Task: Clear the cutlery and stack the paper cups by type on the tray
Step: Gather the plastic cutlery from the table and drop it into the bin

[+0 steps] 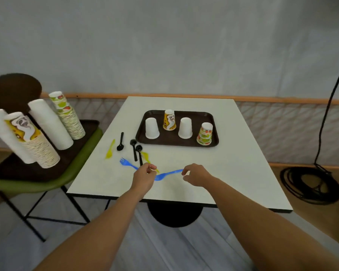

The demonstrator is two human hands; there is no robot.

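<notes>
Left hand point(145, 174) curled at the handles of black spoons point(134, 151), grip unclear, right hand point(196, 175) pinching blue fork point(167, 175) by its handle on the table point(233, 163), upturned cups point(152, 128) on tray point(176, 145) beyond.

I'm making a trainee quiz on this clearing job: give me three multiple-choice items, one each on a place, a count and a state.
1. The black spoons lie: A on the table left of the tray, B on the tray, C on the floor.
2. Black spoons number: A two, B three, C five.
3. The right hand: A lies flat, B holds a cup, C pinches a blue fork.
Answers: A, bare tabletop under them; B, three bowls show; C, its fingers close on the handle.
</notes>
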